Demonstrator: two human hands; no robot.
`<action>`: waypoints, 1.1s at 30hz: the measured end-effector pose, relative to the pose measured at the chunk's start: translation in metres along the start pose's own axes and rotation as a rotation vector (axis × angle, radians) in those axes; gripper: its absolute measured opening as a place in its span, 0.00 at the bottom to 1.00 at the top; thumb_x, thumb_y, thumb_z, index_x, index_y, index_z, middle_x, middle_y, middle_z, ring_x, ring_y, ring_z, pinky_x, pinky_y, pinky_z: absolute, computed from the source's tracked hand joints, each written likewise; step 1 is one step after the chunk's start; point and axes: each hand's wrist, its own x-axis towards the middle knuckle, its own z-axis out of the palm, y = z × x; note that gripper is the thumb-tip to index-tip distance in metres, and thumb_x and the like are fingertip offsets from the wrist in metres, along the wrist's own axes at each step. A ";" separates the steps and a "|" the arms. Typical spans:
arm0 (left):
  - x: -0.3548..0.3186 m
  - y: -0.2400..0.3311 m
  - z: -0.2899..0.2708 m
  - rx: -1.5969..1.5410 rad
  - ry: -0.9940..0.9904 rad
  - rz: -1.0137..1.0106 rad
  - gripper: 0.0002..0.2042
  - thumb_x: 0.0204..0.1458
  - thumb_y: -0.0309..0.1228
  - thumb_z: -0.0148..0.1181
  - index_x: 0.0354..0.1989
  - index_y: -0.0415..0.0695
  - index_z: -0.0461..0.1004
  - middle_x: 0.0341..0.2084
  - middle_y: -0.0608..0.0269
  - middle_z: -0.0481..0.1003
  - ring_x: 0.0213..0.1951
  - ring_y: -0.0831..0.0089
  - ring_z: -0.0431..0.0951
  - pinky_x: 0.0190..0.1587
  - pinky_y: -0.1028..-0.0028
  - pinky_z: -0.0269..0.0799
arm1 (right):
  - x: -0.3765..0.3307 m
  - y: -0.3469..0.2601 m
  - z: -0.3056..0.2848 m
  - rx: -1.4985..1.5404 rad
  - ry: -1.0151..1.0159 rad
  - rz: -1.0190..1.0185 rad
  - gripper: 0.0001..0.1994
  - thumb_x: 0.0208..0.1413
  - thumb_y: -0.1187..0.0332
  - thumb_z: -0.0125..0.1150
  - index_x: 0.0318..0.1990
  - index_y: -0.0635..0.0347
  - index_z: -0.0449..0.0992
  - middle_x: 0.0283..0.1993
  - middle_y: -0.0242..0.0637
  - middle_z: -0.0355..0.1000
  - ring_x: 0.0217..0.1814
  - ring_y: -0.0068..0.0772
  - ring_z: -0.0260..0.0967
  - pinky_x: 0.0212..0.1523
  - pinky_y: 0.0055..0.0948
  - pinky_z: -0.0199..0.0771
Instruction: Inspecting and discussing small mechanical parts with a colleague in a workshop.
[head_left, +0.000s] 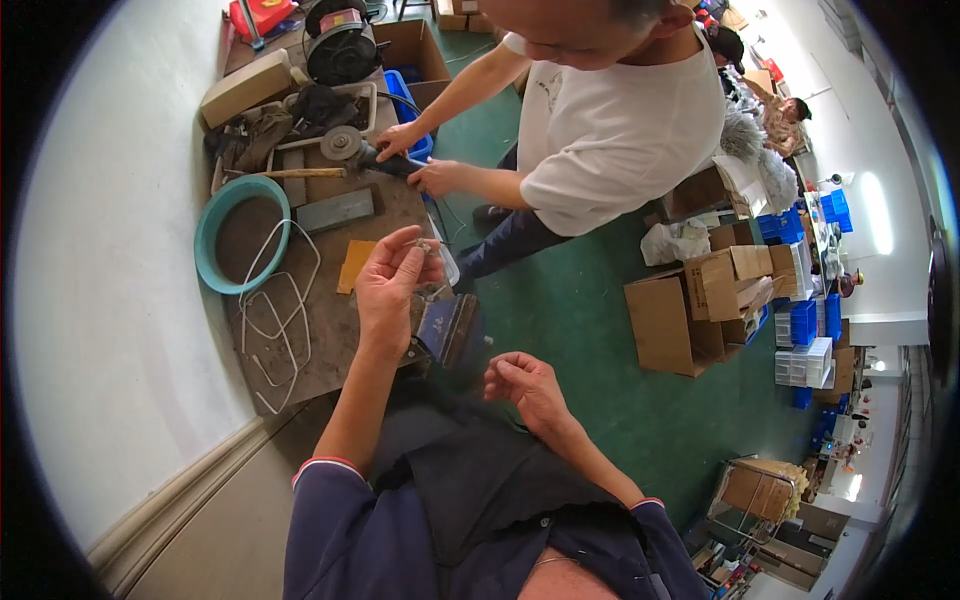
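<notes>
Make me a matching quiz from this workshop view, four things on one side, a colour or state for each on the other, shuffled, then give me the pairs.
Things
1. round tub
2. angle grinder
3. flat sheet
4. wearer's left hand

Colour or state
A. held by the co-worker
B. pinching a small piece
C. teal
D. orange-yellow

Pairs: 1-C, 2-A, 3-D, 4-B

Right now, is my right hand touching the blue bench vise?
Apart. The head view shows the right hand off to the right of the blue bench vise, with a strip of green floor visible between them.
</notes>
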 end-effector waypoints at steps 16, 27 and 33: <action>-0.012 -0.010 0.009 0.299 -0.059 0.195 0.13 0.60 0.23 0.57 0.52 0.36 0.72 0.41 0.57 0.79 0.38 0.75 0.78 0.43 0.75 0.76 | 0.002 0.003 0.000 0.036 -0.012 -0.012 0.07 0.63 0.69 0.55 0.41 0.64 0.74 0.35 0.37 0.75 0.33 0.29 0.74 0.37 0.31 0.78; -0.025 -0.017 0.010 0.347 -0.081 0.173 0.12 0.59 0.23 0.58 0.50 0.35 0.73 0.41 0.59 0.79 0.38 0.75 0.79 0.44 0.75 0.77 | -0.002 0.007 -0.004 0.063 -0.004 -0.002 0.07 0.63 0.70 0.55 0.41 0.65 0.74 0.35 0.38 0.75 0.32 0.29 0.74 0.36 0.31 0.79; -0.033 -0.024 0.008 0.411 -0.100 0.183 0.12 0.58 0.23 0.59 0.50 0.36 0.73 0.40 0.60 0.79 0.38 0.75 0.79 0.43 0.75 0.77 | -0.004 0.009 -0.009 0.070 -0.004 0.005 0.07 0.63 0.70 0.56 0.41 0.65 0.74 0.35 0.38 0.75 0.32 0.29 0.74 0.36 0.30 0.79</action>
